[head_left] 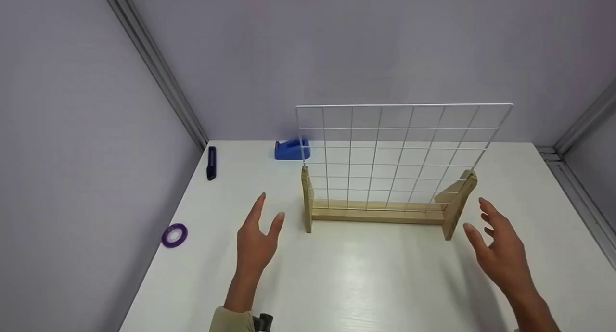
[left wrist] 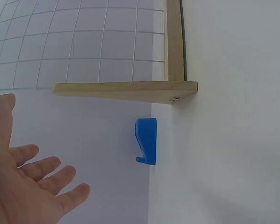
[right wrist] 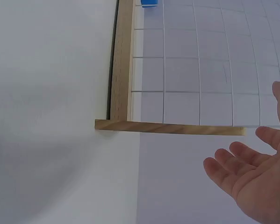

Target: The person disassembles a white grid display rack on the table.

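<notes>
A white wire grid (head_left: 385, 154) stands tilted back in a wooden stand (head_left: 378, 217) with two side legs and a crossbar. My left hand (head_left: 256, 243) is held over the table to the left of the stand, thumb and fingers spread, holding nothing. On the other side, my right hand (head_left: 503, 252) hovers just right of the stand's right leg with its fingers apart and nothing in it. In the left wrist view the left leg (left wrist: 125, 88) lies beyond the fingers. The right wrist view has the right leg (right wrist: 170, 128) close past the fingertips.
Behind the stand's left side sits a blue tape dispenser (head_left: 291, 149). Near the table's left edge lie a dark blue box-cutter-like tool (head_left: 211, 163) and a purple ring-shaped roll (head_left: 167, 236). Grey walls with metal corner rails (head_left: 154, 62) enclose the white table (head_left: 337, 279).
</notes>
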Available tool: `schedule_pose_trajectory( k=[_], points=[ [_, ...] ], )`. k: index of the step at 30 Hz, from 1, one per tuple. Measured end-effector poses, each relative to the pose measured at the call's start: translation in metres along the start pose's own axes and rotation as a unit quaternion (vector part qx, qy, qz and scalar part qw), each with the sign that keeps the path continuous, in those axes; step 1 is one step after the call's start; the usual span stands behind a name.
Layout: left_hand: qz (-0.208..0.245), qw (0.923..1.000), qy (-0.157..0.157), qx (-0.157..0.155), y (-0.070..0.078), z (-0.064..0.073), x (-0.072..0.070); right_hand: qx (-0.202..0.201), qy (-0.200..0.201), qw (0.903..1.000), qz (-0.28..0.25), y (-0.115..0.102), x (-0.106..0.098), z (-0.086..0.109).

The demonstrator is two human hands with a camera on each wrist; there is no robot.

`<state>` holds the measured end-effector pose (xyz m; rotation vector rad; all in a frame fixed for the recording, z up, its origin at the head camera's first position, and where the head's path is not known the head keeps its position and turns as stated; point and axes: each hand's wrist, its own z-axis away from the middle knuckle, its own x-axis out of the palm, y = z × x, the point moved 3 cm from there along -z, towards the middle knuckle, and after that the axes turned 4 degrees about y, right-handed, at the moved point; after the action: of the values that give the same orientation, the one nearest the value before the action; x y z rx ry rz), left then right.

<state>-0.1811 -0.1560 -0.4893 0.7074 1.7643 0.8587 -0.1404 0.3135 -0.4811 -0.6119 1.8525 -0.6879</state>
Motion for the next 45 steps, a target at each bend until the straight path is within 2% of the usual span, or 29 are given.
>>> schedule_pose_trajectory(
  k=[4, 10, 18, 25, 37, 45],
  points=[
    [0.004, 0.9999, 0.009, 0.005, 0.001, -0.003, 0.002, -0.006, 0.000, 1.0000, -0.006, -0.005, 0.007, -0.002],
    [0.012, 0.9999, 0.007, 0.001, 0.006, -0.007, 0.006, -0.002, -0.002, 0.9999, -0.015, -0.012, 0.015, -0.005],
    [0.015, 0.9998, 0.007, -0.015, 0.010, -0.012, 0.016, -0.009, 0.014, 0.9993, -0.033, -0.023, 0.026, -0.009],
    [0.013, 0.9998, 0.011, -0.008, 0.016, -0.019, 0.023, -0.013, 0.026, 0.9985, -0.046, -0.031, 0.038, -0.016],
    [0.008, 0.9999, 0.012, -0.006, 0.014, -0.034, 0.032, -0.010, 0.036, 0.9958, -0.084, -0.044, 0.059, -0.027],
    [0.007, 0.9999, 0.012, -0.007, 0.012, -0.037, 0.042, 0.001, 0.035, 0.9942, -0.102, -0.050, 0.072, -0.032]
  ],
)
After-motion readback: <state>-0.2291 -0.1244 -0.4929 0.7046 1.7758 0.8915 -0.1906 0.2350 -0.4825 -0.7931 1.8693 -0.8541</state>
